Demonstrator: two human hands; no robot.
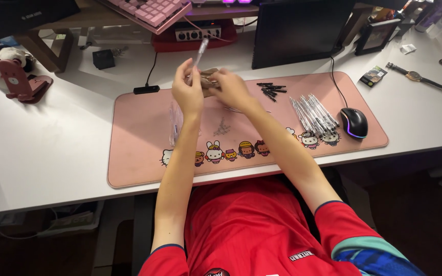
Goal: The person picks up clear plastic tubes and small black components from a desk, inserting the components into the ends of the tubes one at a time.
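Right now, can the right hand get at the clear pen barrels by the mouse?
Probably yes: the right hand is beside the clear pen barrels, with only bare pink mat between; its grip looks occupied though.

We're seeing a clear plastic pen barrel [201, 52] catching light, glossy clear barrels [313, 115] piling near the matt pink cloth-topped mat's [144, 153] right edge, black plastic caps [271, 90], a glossy mouse [354, 122], and a smooth white desk [47, 153].

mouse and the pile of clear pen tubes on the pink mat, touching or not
Apart. The head view shows a strip of pink mat between the black mouse and the nearest of the clear pen tubes.
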